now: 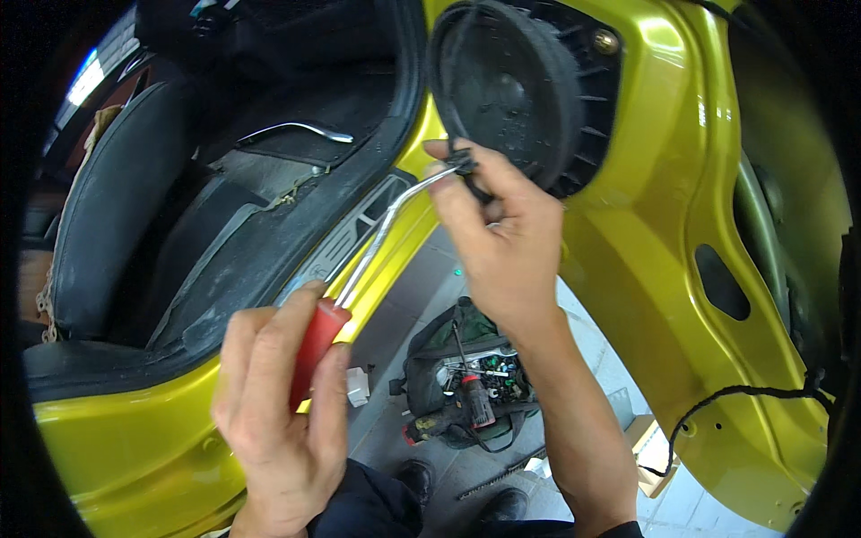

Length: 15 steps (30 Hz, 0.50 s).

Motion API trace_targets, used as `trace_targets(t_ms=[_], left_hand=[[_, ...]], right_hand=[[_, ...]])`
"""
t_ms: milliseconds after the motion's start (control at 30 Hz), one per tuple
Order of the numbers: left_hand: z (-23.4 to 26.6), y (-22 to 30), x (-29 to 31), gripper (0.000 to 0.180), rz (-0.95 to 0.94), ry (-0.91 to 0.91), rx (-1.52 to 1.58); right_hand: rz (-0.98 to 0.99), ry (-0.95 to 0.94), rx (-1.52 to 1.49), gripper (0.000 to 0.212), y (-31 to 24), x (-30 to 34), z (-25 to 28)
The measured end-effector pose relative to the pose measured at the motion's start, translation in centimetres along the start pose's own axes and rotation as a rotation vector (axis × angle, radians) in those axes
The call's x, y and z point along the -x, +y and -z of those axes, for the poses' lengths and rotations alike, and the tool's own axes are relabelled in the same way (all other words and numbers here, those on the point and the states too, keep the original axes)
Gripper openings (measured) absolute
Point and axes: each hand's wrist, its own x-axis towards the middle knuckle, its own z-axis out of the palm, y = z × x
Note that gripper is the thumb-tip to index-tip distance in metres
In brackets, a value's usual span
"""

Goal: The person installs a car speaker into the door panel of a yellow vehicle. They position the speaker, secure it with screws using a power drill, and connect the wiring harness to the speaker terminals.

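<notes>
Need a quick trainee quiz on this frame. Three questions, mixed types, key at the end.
1. The left hand grips a tool with which handle colour? A) blue B) red C) green
2. True or false: the tool bag sits on the car seat.
3. Fill in: the tool's bent metal shaft reaches a small black part held in the ___ hand.

Key: 1. B, red. 2. False, it is on the floor. 3. Right hand.

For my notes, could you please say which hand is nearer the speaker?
Right: the right hand is near the lower side of the speaker; the left hand, on the red handle, is farther down and left.
</notes>
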Motion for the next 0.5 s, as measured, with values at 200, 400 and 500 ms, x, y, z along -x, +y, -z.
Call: trace_targets(t_ms=[200, 400, 500], left_hand=[[-0.4, 0.4, -0.5, 0.036, -0.049, 0.04, -0.032], [-0.8, 0.7, -1.3, 0.031, 0.04, -0.017, 0.003], [-0.1, 0.3, -1.6, 0.029, 0.27, -0.072, 0.28]], right_hand=[[0.094, 0.132, 0.046, 0.026, 0.7, -0.1, -2.2], [0.152, 0.182, 0.131, 0.021, 1.3, -0.7, -0.9], [0.157, 0.172, 0.13, 0.018, 0.8, -0.4, -0.7]])
